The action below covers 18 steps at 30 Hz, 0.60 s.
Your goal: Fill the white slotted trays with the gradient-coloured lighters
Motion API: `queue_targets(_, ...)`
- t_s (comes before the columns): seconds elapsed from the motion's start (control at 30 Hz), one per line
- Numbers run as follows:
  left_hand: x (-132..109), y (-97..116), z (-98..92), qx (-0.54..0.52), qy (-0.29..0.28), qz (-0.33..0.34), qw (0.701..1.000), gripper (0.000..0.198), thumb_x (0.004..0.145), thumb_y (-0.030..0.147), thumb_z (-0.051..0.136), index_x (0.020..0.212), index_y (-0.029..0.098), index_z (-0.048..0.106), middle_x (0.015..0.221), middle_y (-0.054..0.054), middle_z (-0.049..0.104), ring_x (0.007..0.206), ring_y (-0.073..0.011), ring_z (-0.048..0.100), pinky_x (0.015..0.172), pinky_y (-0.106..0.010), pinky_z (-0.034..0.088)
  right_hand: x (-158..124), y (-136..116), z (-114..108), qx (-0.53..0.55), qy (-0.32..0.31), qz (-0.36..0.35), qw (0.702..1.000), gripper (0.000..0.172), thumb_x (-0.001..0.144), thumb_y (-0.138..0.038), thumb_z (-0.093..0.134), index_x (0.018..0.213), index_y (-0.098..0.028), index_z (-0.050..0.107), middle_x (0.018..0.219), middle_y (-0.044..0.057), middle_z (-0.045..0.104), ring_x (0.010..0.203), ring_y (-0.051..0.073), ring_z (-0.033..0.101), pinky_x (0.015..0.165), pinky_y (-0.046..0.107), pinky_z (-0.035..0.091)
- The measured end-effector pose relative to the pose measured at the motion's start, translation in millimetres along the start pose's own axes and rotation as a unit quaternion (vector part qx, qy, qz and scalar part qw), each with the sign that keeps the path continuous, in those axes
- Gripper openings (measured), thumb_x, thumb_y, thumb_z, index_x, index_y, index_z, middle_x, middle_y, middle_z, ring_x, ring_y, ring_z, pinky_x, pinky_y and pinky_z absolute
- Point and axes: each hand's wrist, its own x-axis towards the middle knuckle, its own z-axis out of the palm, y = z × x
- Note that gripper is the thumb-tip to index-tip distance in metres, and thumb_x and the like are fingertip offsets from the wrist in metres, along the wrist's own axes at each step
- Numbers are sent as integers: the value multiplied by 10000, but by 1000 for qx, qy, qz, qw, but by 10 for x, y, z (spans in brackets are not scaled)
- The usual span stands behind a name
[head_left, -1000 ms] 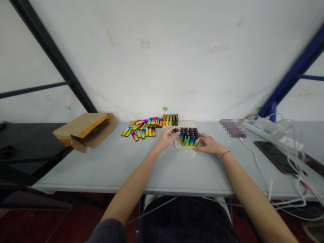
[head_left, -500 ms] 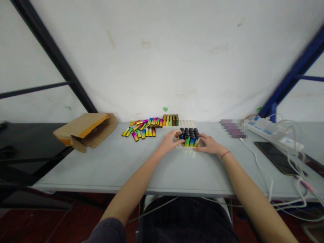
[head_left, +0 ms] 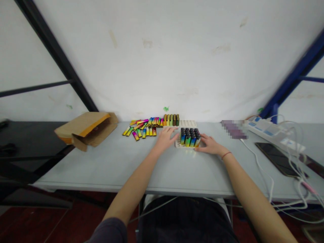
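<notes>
Upright lighters with black tops and blue, green and orange bodies stand packed in a white holed tray. My right hand grips the tray at its right side, thumb at the front corner and fingers behind. Just left of the tray, my left hand is open, its fingers apart and nothing in them. Behind that hand lies a loose pile of shiny rainbow-coloured lighter sleeves. Yellowish and dark sleeves stand upright in a block at the back, beside a second white holed tray.
An open brown cardboard box lies on the left of the grey table. On the right are a purple, partly blurred-out device, a dark phone, a white power strip and tangled white cables. A wall rises behind.
My left hand has moved left, away from the lighters, and its fingers have opened out. The tray's left part now shows. My right hand has stayed at the tray's right side.
</notes>
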Motion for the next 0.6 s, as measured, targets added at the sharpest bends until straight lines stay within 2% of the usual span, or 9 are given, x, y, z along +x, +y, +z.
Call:
queue_targets(0.1, 0, -114, -104, 97, 42, -134, 985, 399, 946, 440, 485, 1238, 232, 660, 1252, -122, 628, 1230, -303, 493, 1082, -478, 362, -3, -5, -4, 3, 1, -1, 1000, 809, 792, -744, 568, 1392, -201, 559, 1575, 178, 372, 1450, 392, 330, 1177, 590, 250)
queue_targets(0.2, -33, -278, -227, 182, 75, -287, 938, 524, 937, 525, 431, 1334, 231, 606, 1453, -163, 498, 1398, -388, 330, 1121, -589, 276, -6, -14, -8, 8, 5, -5, 1000, 794, 792, -741, 570, 1391, -218, 562, 1572, 169, 383, 1443, 399, 340, 1172, 610, 247)
queue_targets(0.27, -60, -403, -303, 200, 45, -382, 901, 669, 918, 614, 377, 1456, 233, 492, 1584, -169, 340, 1484, -440, 161, 1114, -662, 236, -6, -20, -11, 11, 6, -8, 1000, 792, 792, -738, 574, 1394, -224, 558, 1568, 166, 390, 1438, 394, 349, 1169, 606, 257)
queue_targets(0.33, -80, -513, -361, 183, -26, -448, 875, 768, 893, 693, 302, 1527, 267, 390, 1649, -136, 216, 1509, -463, 39, 1098, -704, 224, -5, -26, -14, 11, 6, -8, 1000, 797, 789, -736, 578, 1390, -213, 563, 1563, 175, 395, 1437, 391, 352, 1167, 602, 263)
queue_targets(0.43, -90, -597, -397, 178, -95, -472, 858, 781, 895, 693, 214, 1562, 298, 309, 1673, -106, 145, 1514, -458, 13, 1106, -722, 195, -5, -30, -17, 12, 6, -5, 1000, 792, 789, -733, 578, 1381, -206, 570, 1562, 179, 395, 1437, 391, 352, 1167, 602, 260)
queue_targets(0.6, -85, -512, -335, 213, -129, -433, 866, 788, 901, 660, 229, 1566, 244, 305, 1660, -151, 171, 1508, -449, 107, 1125, -696, 204, -3, -23, -11, 12, 1, -2, 1000, 797, 790, -733, 577, 1386, -205, 566, 1576, 174, 375, 1447, 390, 335, 1175, 594, 247)
